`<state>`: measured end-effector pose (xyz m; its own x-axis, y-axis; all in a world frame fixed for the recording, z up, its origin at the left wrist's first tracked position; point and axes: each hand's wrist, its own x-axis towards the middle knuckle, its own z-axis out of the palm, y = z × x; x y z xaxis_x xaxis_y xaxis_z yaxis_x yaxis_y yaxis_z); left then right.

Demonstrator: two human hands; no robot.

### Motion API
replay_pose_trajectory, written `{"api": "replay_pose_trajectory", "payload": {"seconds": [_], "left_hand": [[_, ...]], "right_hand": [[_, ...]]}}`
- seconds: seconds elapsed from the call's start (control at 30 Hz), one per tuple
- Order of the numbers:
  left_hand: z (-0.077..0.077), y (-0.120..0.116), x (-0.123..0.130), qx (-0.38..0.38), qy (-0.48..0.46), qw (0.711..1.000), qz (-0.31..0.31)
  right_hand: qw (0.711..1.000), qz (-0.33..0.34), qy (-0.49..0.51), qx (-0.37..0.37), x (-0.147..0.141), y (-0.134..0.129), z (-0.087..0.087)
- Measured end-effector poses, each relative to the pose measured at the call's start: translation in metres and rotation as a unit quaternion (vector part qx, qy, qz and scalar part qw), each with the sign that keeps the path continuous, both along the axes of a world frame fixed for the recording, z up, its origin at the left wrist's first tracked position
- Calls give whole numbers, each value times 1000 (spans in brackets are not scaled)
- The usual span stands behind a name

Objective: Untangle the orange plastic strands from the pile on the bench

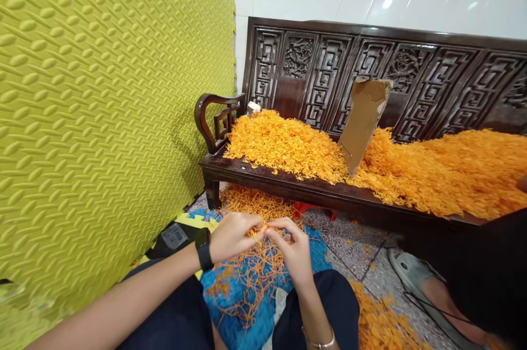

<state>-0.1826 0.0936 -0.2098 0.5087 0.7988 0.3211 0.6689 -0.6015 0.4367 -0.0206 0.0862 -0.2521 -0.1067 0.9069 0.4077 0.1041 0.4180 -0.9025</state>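
My left hand (237, 236), with a black watch on its wrist, is closed around small orange plastic pieces (259, 229). My right hand (295, 251) pinches thumb and forefinger together right at the left fingertips, on a bit of the same orange plastic; its exact shape is too small to tell. Below the hands, thin orange plastic strands (263, 270) lie tangled over a blue foam mat (242, 298) between my knees. A big heap of small orange pieces (288, 144) covers the left part of the dark wooden bench (263, 175) in front.
An upright cardboard piece (362, 125) divides the left heap from a second orange heap (453, 169). Yellow foam matting (102, 92) rises at left. A red stool (315, 210) is under the bench. At right are another person's sandalled foot (436, 295) and orange pieces on the floor (382, 322).
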Motion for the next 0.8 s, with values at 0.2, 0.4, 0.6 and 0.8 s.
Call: {"api": "replay_pose_trajectory", "payload": {"seconds": [0.2, 0.4, 0.6, 0.8], "left_hand": [[-9, -24, 7, -99, 30, 993, -60], [-19, -8, -13, -107, 58, 992, -32], [-13, 27, -34, -86, 7, 995, 53], [-11, 40, -29, -51, -8, 996, 72]], "right_hand": [[959, -261, 93, 57, 57, 5, -2], [993, -93, 13, -65, 98, 26, -7], [952, 225, -100, -179, 50, 73, -6], [956, 219, -1, -194, 53, 106, -4]]}}
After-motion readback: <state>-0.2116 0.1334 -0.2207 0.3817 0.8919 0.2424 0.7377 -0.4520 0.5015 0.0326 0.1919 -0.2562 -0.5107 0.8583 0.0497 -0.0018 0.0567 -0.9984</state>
